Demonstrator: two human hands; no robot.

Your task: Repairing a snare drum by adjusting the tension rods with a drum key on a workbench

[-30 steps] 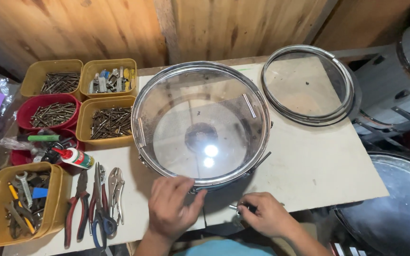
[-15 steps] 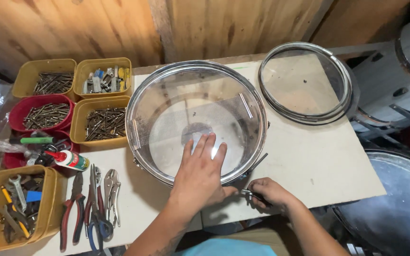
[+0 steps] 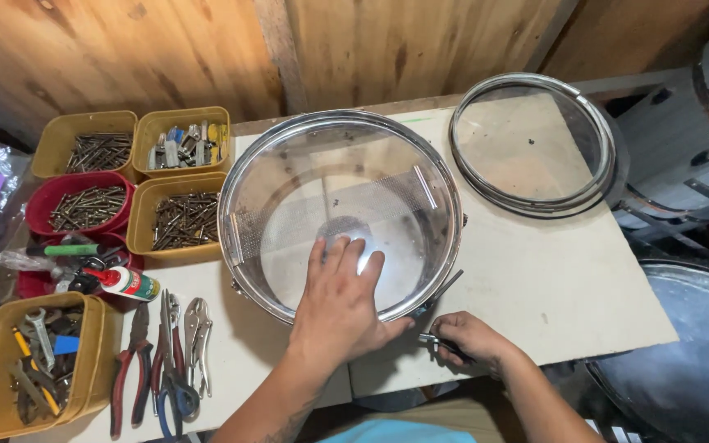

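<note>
**Drum shell held at the near edge of the tabletop**

Wooden wall panels back a pale tabletop (image 3: pixel 535 279). At centre lies a clear-headed drum (image 3: pixel 340 209). Left hand (image 3: pixel 340 308), fingers spread and open, presses flat on its near rim. Right hand (image 3: pixel 469 338), closed around a small metal key (image 3: pixel 435 338), sits just beside the drum. Pliers (image 3: pixel 162 361) lie near the front-left corner.

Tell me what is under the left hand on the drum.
The left hand lies flat on the drum's clear skin. Through it show the snare wires. The skin beneath the palm is covered.
</note>
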